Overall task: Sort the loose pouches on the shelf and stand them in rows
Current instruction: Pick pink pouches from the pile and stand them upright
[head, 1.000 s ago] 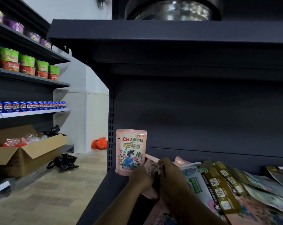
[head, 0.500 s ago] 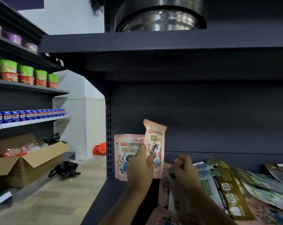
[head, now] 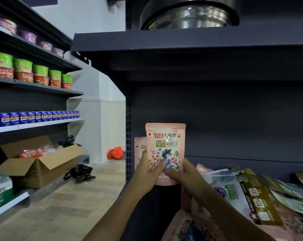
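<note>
A pink floral pouch (head: 165, 146) stands upright near the shelf's left end, its front facing me. My left hand (head: 148, 173) grips its lower left edge, thumb across the front. My right hand (head: 183, 174) holds its lower right corner. Behind it to the left a second pink pouch (head: 140, 150) stands upright against the back panel, mostly hidden. To the right, several loose pouches (head: 234, 192) lie flat in a heap: white-green, gold and pink ones. Another pink pouch (head: 190, 226) lies at the bottom under my right forearm.
The dark shelf back panel (head: 234, 127) rises behind, with a shelf board (head: 190, 40) overhead carrying a steel pot (head: 189, 14). Left across the aisle are shelves of cups and cans (head: 34, 117), an open cardboard box (head: 39, 162) and black bags on the floor.
The pouch in my left hand has turned to face front and stands in front of the first upright pouch. My right hand left the heap and came up to hold its lower right corner.
</note>
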Available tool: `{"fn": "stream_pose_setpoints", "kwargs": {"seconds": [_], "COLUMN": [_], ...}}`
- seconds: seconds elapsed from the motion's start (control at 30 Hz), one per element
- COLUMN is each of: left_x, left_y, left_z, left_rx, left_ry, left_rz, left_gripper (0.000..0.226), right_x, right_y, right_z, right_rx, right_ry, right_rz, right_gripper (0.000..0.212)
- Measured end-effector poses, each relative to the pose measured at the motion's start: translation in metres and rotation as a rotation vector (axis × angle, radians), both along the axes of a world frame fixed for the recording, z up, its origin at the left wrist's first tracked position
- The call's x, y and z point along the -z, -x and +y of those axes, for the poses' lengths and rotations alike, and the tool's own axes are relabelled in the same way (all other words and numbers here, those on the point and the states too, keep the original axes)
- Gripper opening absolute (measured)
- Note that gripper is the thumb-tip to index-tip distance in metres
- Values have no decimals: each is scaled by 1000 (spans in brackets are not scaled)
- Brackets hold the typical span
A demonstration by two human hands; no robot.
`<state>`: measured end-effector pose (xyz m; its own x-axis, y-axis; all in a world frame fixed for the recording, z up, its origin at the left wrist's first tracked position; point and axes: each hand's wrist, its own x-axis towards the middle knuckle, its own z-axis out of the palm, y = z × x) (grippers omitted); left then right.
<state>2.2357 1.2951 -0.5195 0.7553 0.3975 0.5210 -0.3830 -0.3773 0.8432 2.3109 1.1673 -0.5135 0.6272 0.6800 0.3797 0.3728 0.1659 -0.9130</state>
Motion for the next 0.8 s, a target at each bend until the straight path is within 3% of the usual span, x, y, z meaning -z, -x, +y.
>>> {"fn": "stream_pose_setpoints", "kwargs": {"seconds": [0.27, 0.33, 0.5, 0.67, 0.8], "left_x": [20, 26, 43, 45, 49], "left_y": [18, 14, 0, -12, -15], "left_z": [43, 48, 45, 49, 55], "left_rx": [-83, -85, -100, -178, -241], "left_ry": [-61, -53, 30, 82, 58], "left_rz": [138, 140, 128, 79, 100], "left_gripper": [59, 65, 80, 99, 101], "right_x": [19, 26, 30, 29, 24], "right_y": [22, 16, 10, 5, 5], "right_z": [35, 37, 40, 49, 56], "right_rx": [-131, -89, 175, 275, 306], "right_ry": [181, 231, 393, 432, 415], "right_rz": [-137, -156, -168, -161, -135], "right_gripper": [56, 56, 31, 36, 38]}}
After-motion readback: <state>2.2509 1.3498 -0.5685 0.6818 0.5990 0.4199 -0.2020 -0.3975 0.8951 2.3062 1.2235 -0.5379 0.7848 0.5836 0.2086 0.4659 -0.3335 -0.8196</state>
